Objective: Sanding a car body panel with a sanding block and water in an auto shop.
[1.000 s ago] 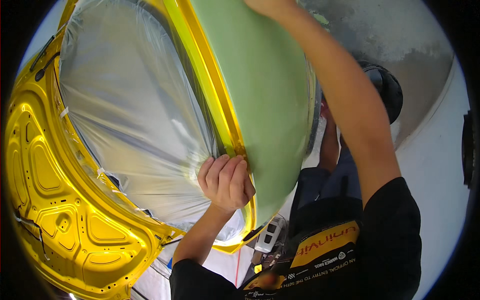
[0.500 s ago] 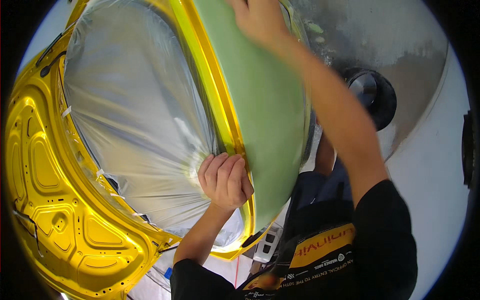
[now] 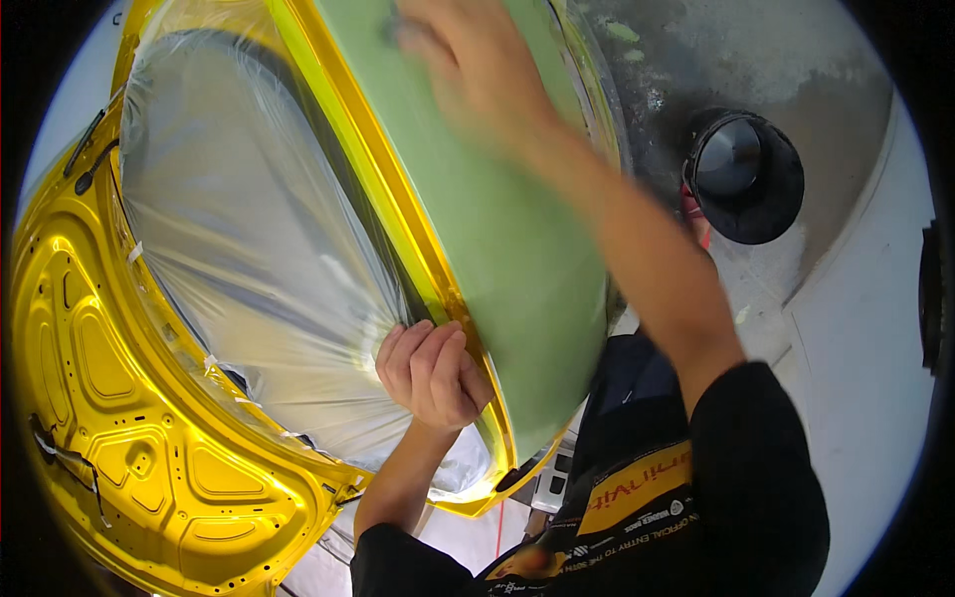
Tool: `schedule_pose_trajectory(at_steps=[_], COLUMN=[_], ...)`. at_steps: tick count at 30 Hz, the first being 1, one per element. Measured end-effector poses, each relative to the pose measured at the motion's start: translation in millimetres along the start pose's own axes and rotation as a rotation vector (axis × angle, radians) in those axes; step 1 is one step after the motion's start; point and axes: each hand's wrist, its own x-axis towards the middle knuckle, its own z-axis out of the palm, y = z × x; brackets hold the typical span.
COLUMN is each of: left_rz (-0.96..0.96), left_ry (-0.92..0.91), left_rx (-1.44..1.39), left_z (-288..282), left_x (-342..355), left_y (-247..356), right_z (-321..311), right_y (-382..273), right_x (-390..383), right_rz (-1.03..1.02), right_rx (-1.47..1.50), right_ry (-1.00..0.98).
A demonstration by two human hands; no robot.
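A large pale green car panel [image 3: 497,269] curves down the middle, with a yellow body edge [image 3: 418,229] along its left side. My left hand [image 3: 430,376] is closed over that edge, its fingers curled beside the bunched clear plastic film [image 3: 259,189]. Farther up, my right hand [image 3: 477,65] lies over the green surface, smeared by motion. Something small and dark grey shows at its fingertips, too blurred to name.
A yellow lid [image 3: 139,428] with its ribbed inner face showing stands at the left. Beyond the green panel, a black bucket [image 3: 771,204] is on the grey floor [image 3: 736,60]. A white slotted object [image 3: 553,486] is near my waist.
My right hand has moved left over the green panel, toward the yellow edge. My left hand keeps its hold, and the whole view has shifted slightly.
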Motion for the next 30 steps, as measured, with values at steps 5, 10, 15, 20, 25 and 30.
schedule_pose_trajectory(at_steps=[5,10,15,20,25,30], left_rz=[-0.005,0.0,-0.002,-0.001,0.029,0.018], left_ry=[-0.017,-0.025,0.01,-0.064,-0.046,-0.026], left_rx=[0.007,-0.012,-0.012,0.023,-0.022,0.001], left_z=[-3.8,2.1,2.9,-5.9,-5.9,1.1], left_x=[-5.1,3.7,-0.3,-5.8,4.4,-0.9], left_y=[-1.0,5.3,-1.7,-3.2,4.6,-3.2], right_z=[-81.8,-29.9,-15.2,-87.9,-36.2,-22.0], right_y=[-99.4,38.1,19.1,-90.0,51.1,40.5], right_x=[-171.4,13.1,-10.2,-183.3,23.5,-14.1], right_rz=[0.255,0.088,0.077,0.334,0.135,0.173], right_rx=[0.127,0.079,0.082,0.154,0.139,0.089], right_ry=[-0.195,-0.03,0.034,-0.187,0.03,0.043])
